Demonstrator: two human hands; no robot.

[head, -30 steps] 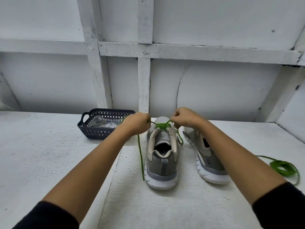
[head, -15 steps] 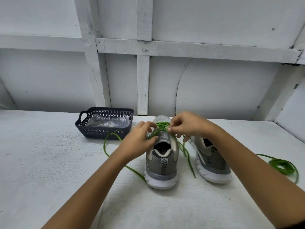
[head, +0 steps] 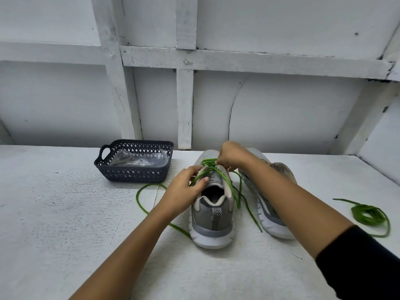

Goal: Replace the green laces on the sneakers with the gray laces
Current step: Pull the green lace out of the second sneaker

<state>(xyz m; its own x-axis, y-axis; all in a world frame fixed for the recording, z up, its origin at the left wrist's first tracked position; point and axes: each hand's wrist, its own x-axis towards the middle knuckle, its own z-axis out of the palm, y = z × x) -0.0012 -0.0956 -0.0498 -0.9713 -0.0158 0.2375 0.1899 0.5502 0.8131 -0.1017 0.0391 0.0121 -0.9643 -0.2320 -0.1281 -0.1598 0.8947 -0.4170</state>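
From the head camera, a gray sneaker [head: 213, 215] stands upright at the middle of the white table [head: 54, 213], heel toward the near edge and toe toward the far edge. A green lace [head: 211, 166] is threaded through its eyelets. One free end loops out over the table toward the left. The other trails down the right side of the shoe, between it and the second sneaker [head: 270, 213]. That second sneaker lies just beside it, tipped onto its side, with no lace visible in it.

The left hand [head: 186, 187] rests on the left edge of the shoe's opening, its fingers curled and pinching the green lace. The right hand [head: 232, 155] is over the crossings nearer the toe, its fingers also curled, nipping a strand there. A black sleeve [head: 363, 263] covers the right forearm.

A loose green lace [head: 368, 213] lies coiled toward the table's right edge, well apart from the shoes. Near the far edge, left of the sneakers, sits a dark lattice basket [head: 129, 176]. It holds a clear plastic bag [head: 138, 159], which possibly contains the gray laces, though the contents are too blurred to tell.
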